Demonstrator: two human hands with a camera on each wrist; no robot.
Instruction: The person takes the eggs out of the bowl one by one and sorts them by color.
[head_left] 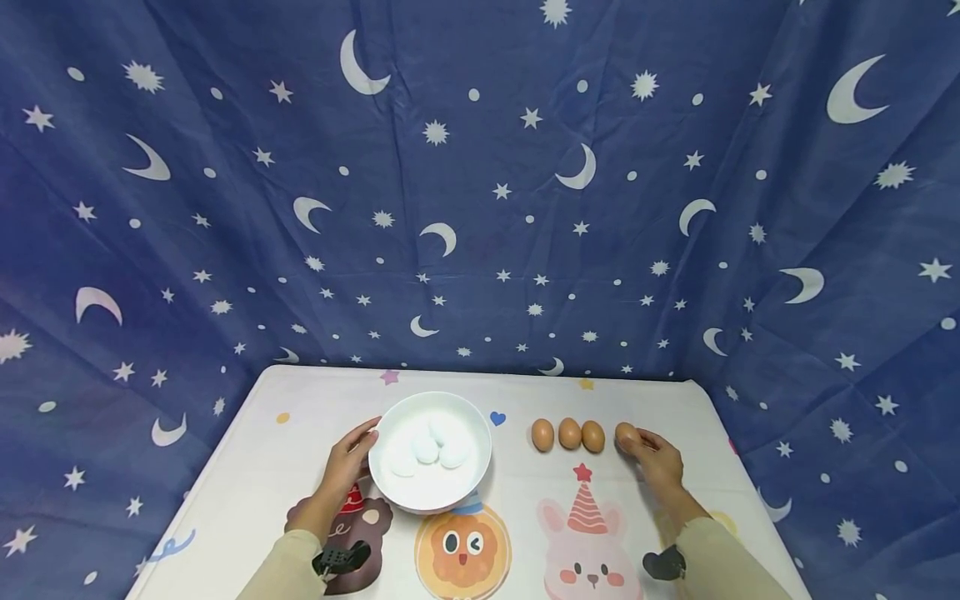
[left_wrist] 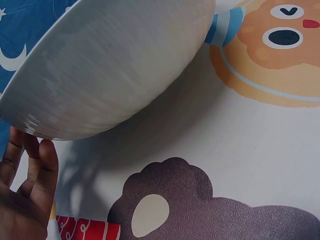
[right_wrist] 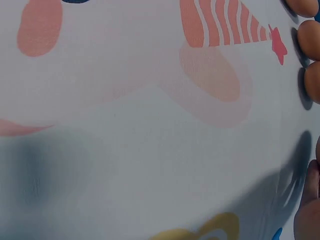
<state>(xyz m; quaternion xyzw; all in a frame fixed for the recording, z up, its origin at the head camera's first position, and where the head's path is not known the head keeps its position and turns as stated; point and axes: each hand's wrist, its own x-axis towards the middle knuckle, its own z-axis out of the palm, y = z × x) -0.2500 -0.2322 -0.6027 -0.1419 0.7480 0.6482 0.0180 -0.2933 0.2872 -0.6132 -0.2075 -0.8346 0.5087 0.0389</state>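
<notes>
A white bowl (head_left: 431, 504) stands on the left part of the table, with several white eggs (head_left: 426, 451) inside. My left hand (head_left: 347, 458) rests its fingers against the bowl's left side near the rim. In the left wrist view, fairly straight fingers (left_wrist: 49, 155) touch the bowl's outer wall (left_wrist: 120, 75). On the right, my right hand (head_left: 660, 467) holds a brown egg (head_left: 626, 432) between thumb and fingers. Just left of it three more brown eggs (head_left: 570, 433) lie in a row. The right wrist view shows only part of the right hand (right_wrist: 309, 215) at its edge.
A white tablecloth (head_left: 247, 500) with cartoon prints covers the table. Behind and at both sides hangs a blue curtain (head_left: 480, 183) with moons and stars. Dark straps (head_left: 341, 557) sit on both wrists.
</notes>
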